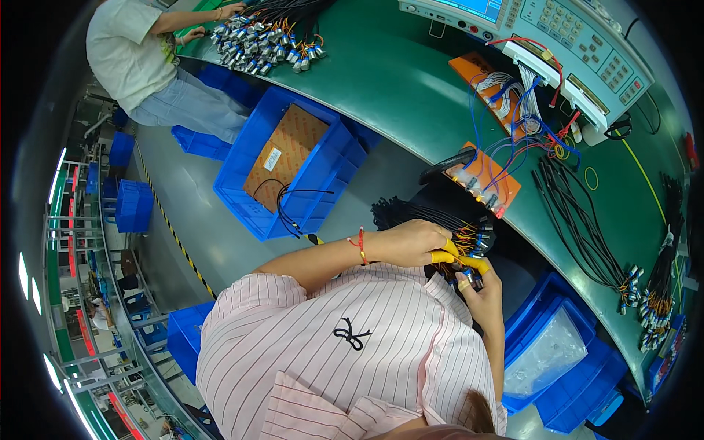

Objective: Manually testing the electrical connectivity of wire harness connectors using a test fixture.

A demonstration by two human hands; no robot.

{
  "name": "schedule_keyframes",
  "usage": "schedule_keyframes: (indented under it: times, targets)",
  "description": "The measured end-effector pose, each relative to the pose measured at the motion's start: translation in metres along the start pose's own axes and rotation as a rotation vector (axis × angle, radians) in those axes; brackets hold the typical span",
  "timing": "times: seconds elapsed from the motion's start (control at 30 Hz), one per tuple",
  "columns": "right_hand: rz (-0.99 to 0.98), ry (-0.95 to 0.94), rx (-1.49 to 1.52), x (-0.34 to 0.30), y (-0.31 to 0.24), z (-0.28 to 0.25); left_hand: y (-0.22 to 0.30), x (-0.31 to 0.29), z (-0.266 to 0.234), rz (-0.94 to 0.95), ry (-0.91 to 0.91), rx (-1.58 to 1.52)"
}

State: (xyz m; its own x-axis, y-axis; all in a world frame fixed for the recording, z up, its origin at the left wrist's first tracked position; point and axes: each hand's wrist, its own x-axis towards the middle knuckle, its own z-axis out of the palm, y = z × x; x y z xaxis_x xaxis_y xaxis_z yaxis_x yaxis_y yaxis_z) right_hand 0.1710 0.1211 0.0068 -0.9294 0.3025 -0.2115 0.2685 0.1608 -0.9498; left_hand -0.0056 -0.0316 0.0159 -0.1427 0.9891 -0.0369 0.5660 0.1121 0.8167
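A bundle of black cables (396,211) lies across my lap, with orange wires and blue-and-silver connectors at its near end. My left hand (411,243) reaches over these ends, its fingertips in yellow finger covers and pinched together on a cable's orange wires. Just right of it, my right hand (480,292), also wearing yellow finger covers, is closed at the same cable end. The two hands nearly touch. My fingers hide much of the piece between them.
On the green table (381,81) stand a test instrument (557,51) and an orange connector board (484,180) wired to it. More black cables (579,220) lie at the right. Blue bins (323,198) sit left and lower right. A co-worker (132,59) stands at a connector pile (257,44).
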Motion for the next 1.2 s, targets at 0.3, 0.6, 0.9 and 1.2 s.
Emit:
schedule_keyframes:
  times: [0.3, 0.6, 0.9, 1.2]
  targets:
    - [-0.161, -0.235, 0.023, 0.015, 0.02, 0.03, 0.004, -0.003, -0.013, -0.039, -0.162, -0.06]
    - [0.097, 0.183, 0.431, -0.014, 0.02, -0.03, -0.009, -0.008, -0.027, -0.036, -0.107, -0.173]
    - [-0.267, 1.121, 1.266, -0.035, -0.008, -0.129, -0.014, -0.015, -0.042, -0.277, 0.22, -0.554]
    - [-0.396, 0.736, 1.41, -0.071, 0.045, -0.157, -0.005, 0.002, -0.008, -0.055, 0.447, -1.503]
